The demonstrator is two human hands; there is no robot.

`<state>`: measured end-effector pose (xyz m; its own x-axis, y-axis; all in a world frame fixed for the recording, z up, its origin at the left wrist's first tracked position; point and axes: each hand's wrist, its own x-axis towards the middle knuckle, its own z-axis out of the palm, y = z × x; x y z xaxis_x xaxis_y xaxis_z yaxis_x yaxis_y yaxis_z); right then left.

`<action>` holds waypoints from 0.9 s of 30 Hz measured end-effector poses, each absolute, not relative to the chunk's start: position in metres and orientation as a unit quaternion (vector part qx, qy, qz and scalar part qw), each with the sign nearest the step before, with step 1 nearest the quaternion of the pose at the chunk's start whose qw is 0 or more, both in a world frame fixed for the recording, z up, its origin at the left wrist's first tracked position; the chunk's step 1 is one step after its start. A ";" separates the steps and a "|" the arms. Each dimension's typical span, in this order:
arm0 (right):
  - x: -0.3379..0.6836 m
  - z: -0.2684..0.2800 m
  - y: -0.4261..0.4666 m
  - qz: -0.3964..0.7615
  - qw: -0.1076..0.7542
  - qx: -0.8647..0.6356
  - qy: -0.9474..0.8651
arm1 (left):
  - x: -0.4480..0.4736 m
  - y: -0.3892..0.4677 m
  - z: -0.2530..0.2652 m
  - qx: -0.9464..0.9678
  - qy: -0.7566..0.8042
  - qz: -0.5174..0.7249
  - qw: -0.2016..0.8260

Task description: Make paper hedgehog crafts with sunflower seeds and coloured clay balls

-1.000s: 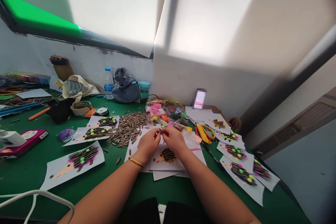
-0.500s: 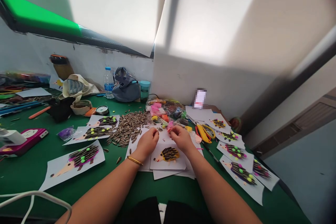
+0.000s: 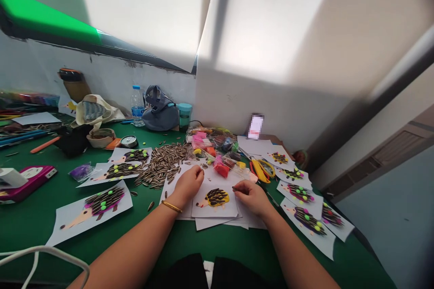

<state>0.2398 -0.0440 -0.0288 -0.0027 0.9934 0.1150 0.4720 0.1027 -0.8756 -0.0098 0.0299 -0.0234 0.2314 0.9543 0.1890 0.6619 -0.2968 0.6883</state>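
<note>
My left hand [image 3: 190, 183], a gold bangle on its wrist, rests over the white sheets with thumb and fingers pinched together. Whatever it may hold is too small to make out. To the right, my right hand [image 3: 251, 195] hovers beside a hedgehog picture [image 3: 217, 198], its fingertips closed on a tiny dark bit I cannot name. The hedgehog has a peach face, a small red mark near its mouth and a yellow body covered with sunflower seeds. Just beyond the hands lies a bag of red and pink clay [image 3: 222, 168].
A heap of sunflower seeds [image 3: 164, 165] lies left of the sheets. Finished hedgehog pictures flank both sides, such as one at left [image 3: 98, 207] and one at right [image 3: 310, 226]. Yellow scissors [image 3: 261, 171], a teal cup [image 3: 185, 116] and a phone [image 3: 256, 126] stand farther back.
My right hand has moved from the red and pink clay bag down toward the hedgehog's right side, leaving the bag behind. My left hand stays nearly where it was.
</note>
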 end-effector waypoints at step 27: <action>0.207 -0.028 -0.067 0.236 0.317 -0.609 -0.688 | -0.009 0.032 -0.025 0.751 0.554 0.283 0.222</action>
